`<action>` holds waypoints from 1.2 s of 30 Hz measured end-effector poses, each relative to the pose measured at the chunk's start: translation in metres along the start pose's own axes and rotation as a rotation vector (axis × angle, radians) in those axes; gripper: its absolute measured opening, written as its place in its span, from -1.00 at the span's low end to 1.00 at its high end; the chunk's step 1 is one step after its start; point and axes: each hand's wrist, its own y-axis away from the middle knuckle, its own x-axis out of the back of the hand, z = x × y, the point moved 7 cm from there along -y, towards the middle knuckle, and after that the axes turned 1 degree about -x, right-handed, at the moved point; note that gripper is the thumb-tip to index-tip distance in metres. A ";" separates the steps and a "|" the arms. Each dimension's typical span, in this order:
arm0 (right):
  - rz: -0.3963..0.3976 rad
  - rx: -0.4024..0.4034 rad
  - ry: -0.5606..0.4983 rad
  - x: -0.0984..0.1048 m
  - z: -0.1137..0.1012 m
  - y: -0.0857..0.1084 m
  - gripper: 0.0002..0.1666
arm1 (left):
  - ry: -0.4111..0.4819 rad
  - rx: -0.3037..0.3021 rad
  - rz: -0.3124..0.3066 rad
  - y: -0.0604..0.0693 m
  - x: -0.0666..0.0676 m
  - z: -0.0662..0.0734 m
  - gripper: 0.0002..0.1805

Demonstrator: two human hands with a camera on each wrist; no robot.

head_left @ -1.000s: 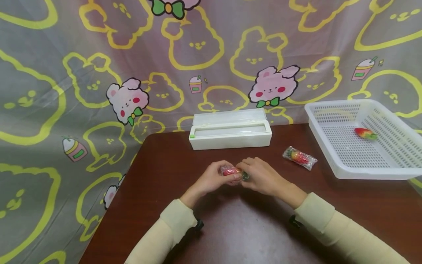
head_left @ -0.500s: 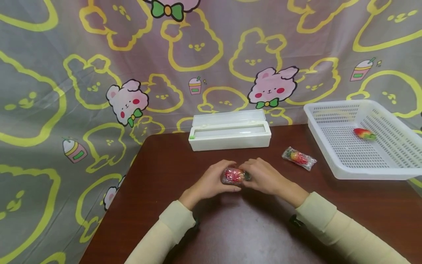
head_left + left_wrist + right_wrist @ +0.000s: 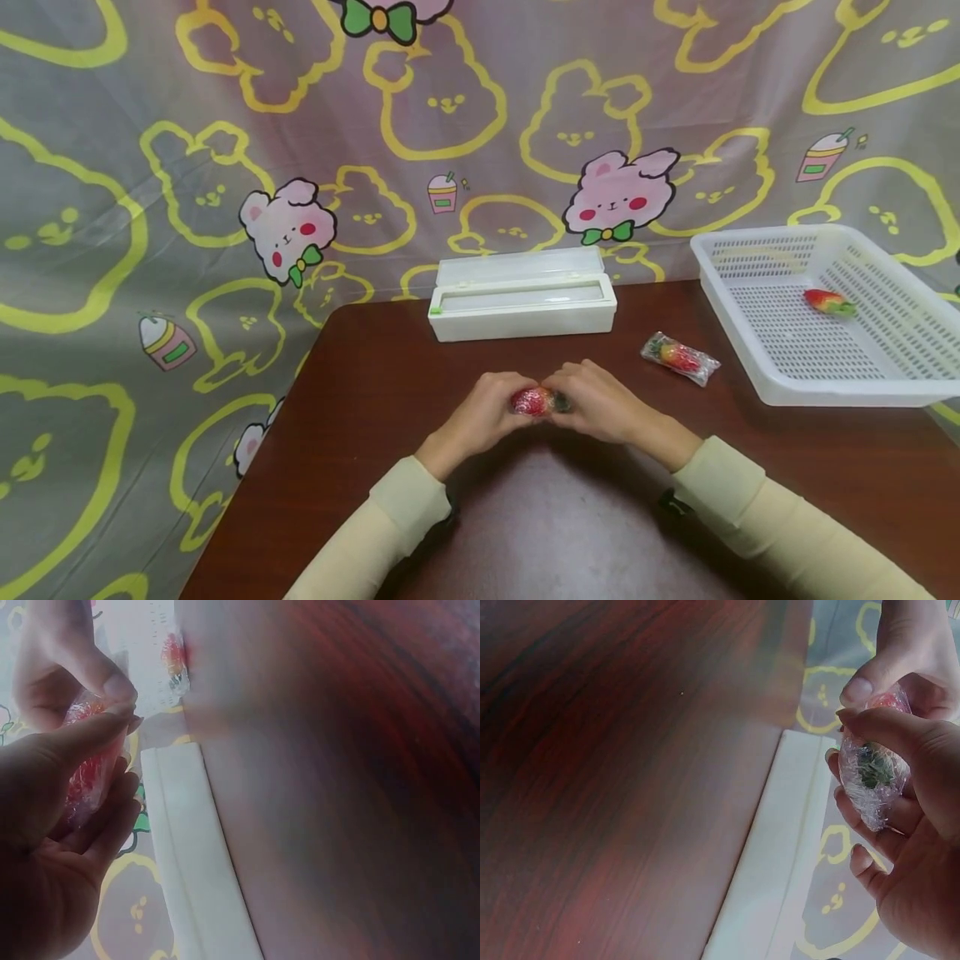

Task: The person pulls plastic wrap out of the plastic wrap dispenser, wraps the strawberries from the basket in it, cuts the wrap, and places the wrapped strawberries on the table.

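Observation:
A red-and-yellow fruit [image 3: 531, 402] with green leaves at one end, wrapped in clear cling film, is held off the table between both hands. My left hand [image 3: 483, 414] grips its red end, thumb on the near side and fingers behind. At the leafy end, my right hand [image 3: 600, 406] holds the fruit between thumb and fingers. The right wrist view shows the film bunched over the green leaves [image 3: 876, 766]. In the left wrist view, both thumbs almost meet over the wrapped fruit [image 3: 88, 761].
A long white cling film dispenser [image 3: 522, 325] stands at the table's back with its lid raised. Right of it lies another film-wrapped fruit [image 3: 680, 358]. A white perforated basket [image 3: 765, 367] at the right contains an unwrapped fruit [image 3: 828, 302]. A patterned curtain [image 3: 510, 108] hangs behind.
My left fingers and thumb spread apart around the red end half a second ago, and are now drawn in on it. The right hand has kept its hold and barely moved.

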 end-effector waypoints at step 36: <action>-0.066 -0.404 0.265 0.049 0.120 0.104 -0.57 | -0.439 0.458 0.016 0.007 0.081 -0.131 -0.37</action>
